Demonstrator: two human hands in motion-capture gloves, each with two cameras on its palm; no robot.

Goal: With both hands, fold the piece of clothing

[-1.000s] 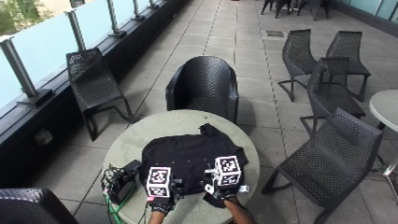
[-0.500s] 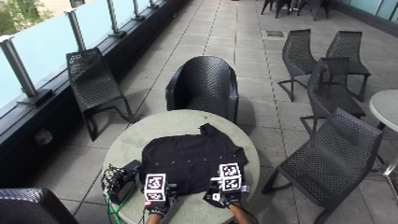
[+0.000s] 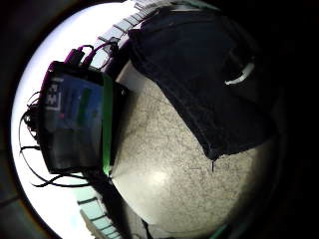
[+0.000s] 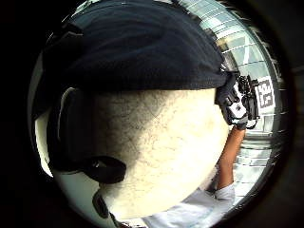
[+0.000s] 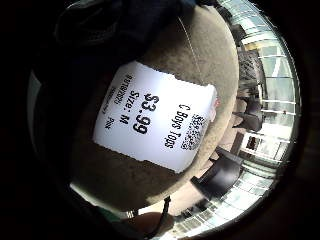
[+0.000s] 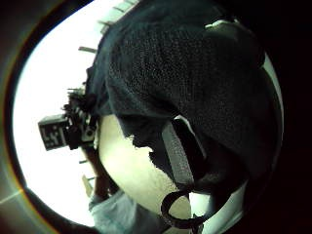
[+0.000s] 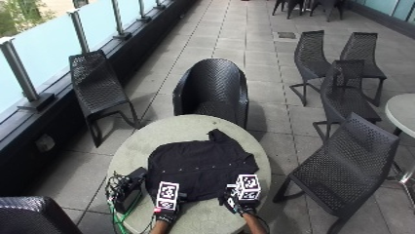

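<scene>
A black piece of clothing point(image 7: 201, 168) lies spread flat on the round stone table point(image 7: 188, 126), one sleeve pointing away from me. My left hand point(image 7: 167, 210) is at its near hem on the left. My right hand point(image 7: 236, 202) is at the near hem on the right. In the left thumb side palm view the right hand point(image 4: 235, 107) pinches the hem corner of the garment point(image 4: 142, 47). In the right thumb side palm view the left hand point(image 6: 78, 134) holds the opposite corner of the cloth point(image 6: 195, 73). A white price tag point(image 5: 155, 117) lies under my right palm.
A black box with a green edge and cables point(image 7: 129, 187) sits on the table left of the clothing, close to my left hand, and also shows as the box point(image 3: 75, 119). A black wicker chair point(image 7: 214, 90) stands at the table's far side; others stand around.
The clothing lies flatter than a second ago. Both hands have shifted slightly along its near hem, the right a little outward.
</scene>
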